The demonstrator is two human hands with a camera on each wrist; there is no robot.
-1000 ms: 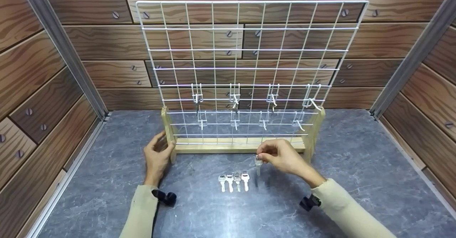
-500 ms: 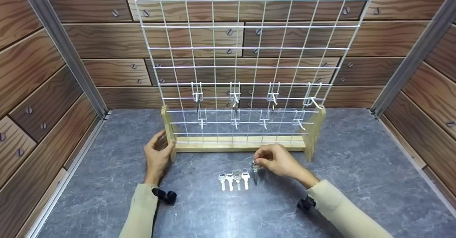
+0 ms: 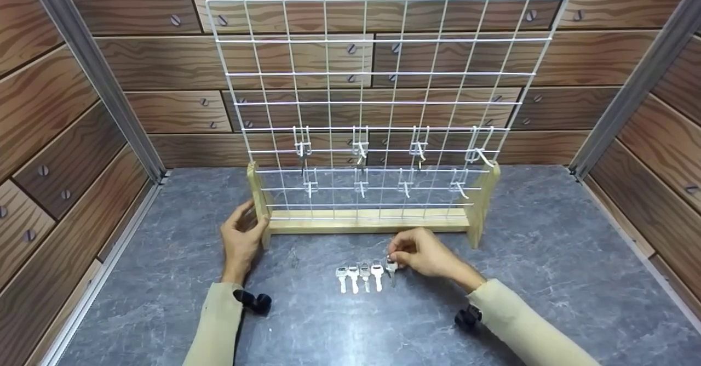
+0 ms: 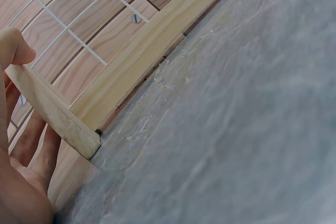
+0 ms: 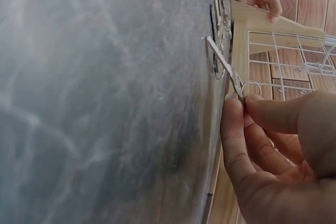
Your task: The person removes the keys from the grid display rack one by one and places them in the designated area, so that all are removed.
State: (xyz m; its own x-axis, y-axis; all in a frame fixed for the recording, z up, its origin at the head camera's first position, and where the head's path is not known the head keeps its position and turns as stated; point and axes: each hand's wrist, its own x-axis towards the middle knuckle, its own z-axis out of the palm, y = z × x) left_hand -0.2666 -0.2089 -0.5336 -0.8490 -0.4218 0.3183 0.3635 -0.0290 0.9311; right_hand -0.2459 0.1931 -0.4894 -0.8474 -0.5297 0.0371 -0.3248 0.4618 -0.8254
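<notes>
My right hand (image 3: 430, 256) pinches a silver key (image 3: 391, 268) between thumb and fingertips, low over the grey table. In the right wrist view the key (image 5: 220, 60) tilts with its blade toward the tabletop, and a thin key ring (image 5: 252, 83) loops at its head. Just left of it, several silver keys (image 3: 365, 273) lie side by side in a row. My left hand (image 3: 240, 245) grips the left wooden side piece (image 3: 257, 196) of the wire grid rack (image 3: 367, 74). The left wrist view has the thumb on one face of that wooden piece (image 4: 52, 111) and fingers on the other.
White wire hooks (image 3: 360, 149) hang in two rows on the grid's lower part; some upper ones carry dark or small hanging items, hard to make out. A wooden crossbar (image 3: 367, 226) joins the rack's feet. Wood-patterned walls (image 3: 181, 114) enclose the table (image 3: 306, 322).
My right hand has moved down and slightly left with the key, bringing it beside the right end of the key row. The left hand stays on the rack.
</notes>
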